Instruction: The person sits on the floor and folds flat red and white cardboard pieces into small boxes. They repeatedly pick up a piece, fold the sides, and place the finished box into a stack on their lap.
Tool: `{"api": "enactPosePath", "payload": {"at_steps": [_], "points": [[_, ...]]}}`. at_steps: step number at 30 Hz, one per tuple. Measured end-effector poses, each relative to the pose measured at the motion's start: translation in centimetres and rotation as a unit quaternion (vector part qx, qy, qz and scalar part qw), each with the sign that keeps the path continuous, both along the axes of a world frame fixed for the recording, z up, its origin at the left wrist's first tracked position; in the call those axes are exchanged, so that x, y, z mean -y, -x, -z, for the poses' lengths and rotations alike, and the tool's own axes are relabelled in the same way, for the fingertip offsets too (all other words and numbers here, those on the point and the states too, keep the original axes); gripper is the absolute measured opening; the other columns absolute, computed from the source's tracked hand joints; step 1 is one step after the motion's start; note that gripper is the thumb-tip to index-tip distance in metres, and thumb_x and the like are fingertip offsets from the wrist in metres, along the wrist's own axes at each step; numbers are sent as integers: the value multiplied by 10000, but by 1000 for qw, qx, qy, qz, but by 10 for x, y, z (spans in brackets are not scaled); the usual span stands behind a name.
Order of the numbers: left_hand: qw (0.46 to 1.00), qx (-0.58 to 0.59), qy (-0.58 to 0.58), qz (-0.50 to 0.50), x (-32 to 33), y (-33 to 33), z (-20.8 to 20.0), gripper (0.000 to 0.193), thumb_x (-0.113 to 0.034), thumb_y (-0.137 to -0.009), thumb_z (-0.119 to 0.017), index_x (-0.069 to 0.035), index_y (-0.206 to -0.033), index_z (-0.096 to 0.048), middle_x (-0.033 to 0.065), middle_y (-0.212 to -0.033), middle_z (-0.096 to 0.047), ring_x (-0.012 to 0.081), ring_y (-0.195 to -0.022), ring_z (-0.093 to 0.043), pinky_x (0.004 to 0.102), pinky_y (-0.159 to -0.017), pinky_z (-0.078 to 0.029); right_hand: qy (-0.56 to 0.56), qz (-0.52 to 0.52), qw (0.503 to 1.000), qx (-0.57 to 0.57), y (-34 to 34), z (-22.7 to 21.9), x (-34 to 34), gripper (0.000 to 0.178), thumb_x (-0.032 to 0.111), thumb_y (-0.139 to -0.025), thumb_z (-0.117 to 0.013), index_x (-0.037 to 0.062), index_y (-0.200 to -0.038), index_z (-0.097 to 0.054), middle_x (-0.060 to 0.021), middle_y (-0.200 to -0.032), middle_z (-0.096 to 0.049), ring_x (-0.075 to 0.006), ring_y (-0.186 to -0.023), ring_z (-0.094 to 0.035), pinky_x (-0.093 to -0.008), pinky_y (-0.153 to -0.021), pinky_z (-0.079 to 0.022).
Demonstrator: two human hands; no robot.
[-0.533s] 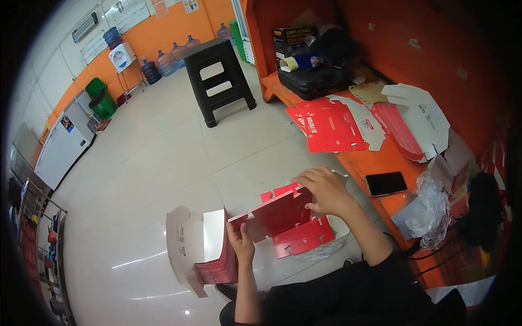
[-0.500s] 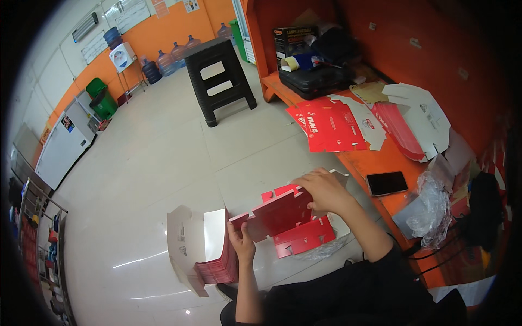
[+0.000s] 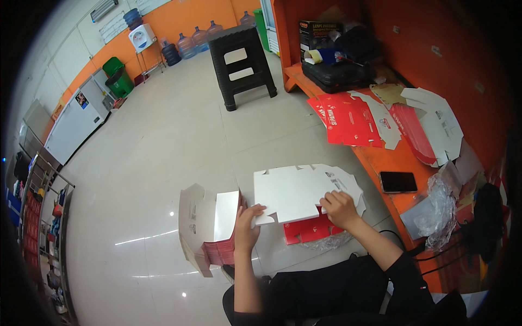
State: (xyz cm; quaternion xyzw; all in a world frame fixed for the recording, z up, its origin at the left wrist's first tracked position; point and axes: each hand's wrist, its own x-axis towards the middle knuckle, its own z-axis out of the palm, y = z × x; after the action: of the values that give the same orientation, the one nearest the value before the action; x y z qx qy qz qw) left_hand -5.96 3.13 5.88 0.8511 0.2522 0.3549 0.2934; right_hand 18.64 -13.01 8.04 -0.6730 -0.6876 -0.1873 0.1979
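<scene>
Tile floor [image 3: 157, 157] lay left, orange bench [image 3: 375, 158] right, in the head view. Left hand [image 3: 248, 225] pinched the white cardboard's [image 3: 299, 187] near-left corner; right hand [image 3: 340, 209] gripped its near-right edge, over red cardboard [image 3: 304, 231]. Step looked like turning it; next move likely called for level support. Half a second earlier, its red face showed.

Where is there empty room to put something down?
Lots of bare floor lies between the white freezer and the cardboard stack, and more between the black stool and the held white cardboard. A small bare strip of orange bench separates the phone from the red sheets. It's crowded around the crumpled plastic.
</scene>
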Motion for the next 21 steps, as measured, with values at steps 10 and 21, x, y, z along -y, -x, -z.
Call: {"api": "enactPosePath", "payload": {"at_steps": [10,21], "points": [[956,-291,-39,-1,33,0,117,378,23,-644,-594,-78,-999,-513,68,-1013,-564,249,-1052,-526,435,-902,-390,171,18,983,59,23,131,18,99,109,-707,-550,40,-771,-517,-70,-766,-502,-189,-745,-531,-272,-561,-494],[894,-406,-181,63,100,-44,119,452,-176,-811,-537,-67,-1240,-444,108,-1281,-432,242,-1198,-418,582,-1009,-271,228,22,973,22,18,145,26,219,182,-705,-636,21,-834,-561,-101,-850,-540,-234,-832,-543,-312,-637,-498]]}}
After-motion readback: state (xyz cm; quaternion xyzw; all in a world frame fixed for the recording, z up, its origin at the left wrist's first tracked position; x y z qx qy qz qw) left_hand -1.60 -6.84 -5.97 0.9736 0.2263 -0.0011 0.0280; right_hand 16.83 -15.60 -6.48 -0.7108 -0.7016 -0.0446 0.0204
